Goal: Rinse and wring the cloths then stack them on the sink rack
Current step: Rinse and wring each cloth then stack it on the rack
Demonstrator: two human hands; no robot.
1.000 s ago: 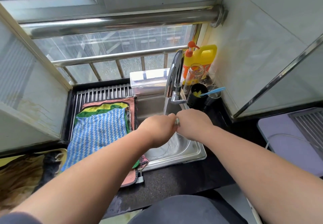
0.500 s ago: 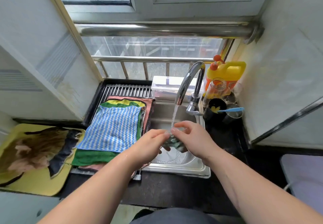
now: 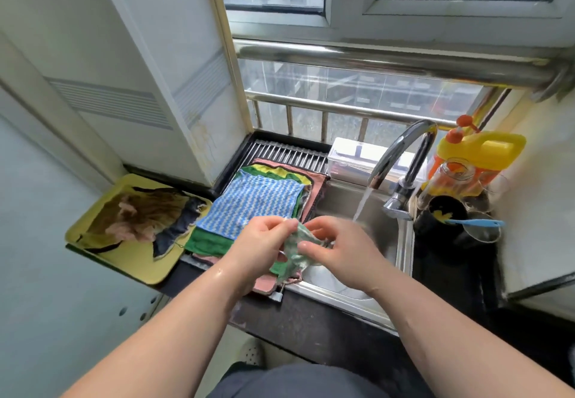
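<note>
As the tap (image 3: 401, 149) runs, hands: two, both over the sink's near left corner. The left hand (image 3: 264, 239) pinches the top of one green cloth (image 3: 298, 247); the right hand (image 3: 342, 251) curls its fingers round the cloth's middle.
Held cloth: crumpled, hanging between the hands above the sink (image 3: 342, 301) rim, just left of the stream and apart from it.
Stack: at least four cloths lie flat on the rack (image 3: 286, 152) left of the sink. A blue cloth (image 3: 252, 205) is on top, with green, yellow and pink layers showing at its edges; the pink one reaches the rack's near edge.
Room: bare bars show along the rack's far edge; the basin lies open right of the hands, under the stream.
Tray: one, yellow (image 3: 130, 265), at the counter's (image 3: 326, 329) left end, holding a brown cloth (image 3: 140, 217) and a dark one, bunched.
Right corner: one yellow bottle (image 3: 485, 152), one jar (image 3: 451, 177), and one black cup (image 3: 441, 214) holding a blue-handled tool (image 3: 476, 223).
Box: one, clear (image 3: 351, 161), at the sink's far edge behind the tap; its contents cannot be told.
</note>
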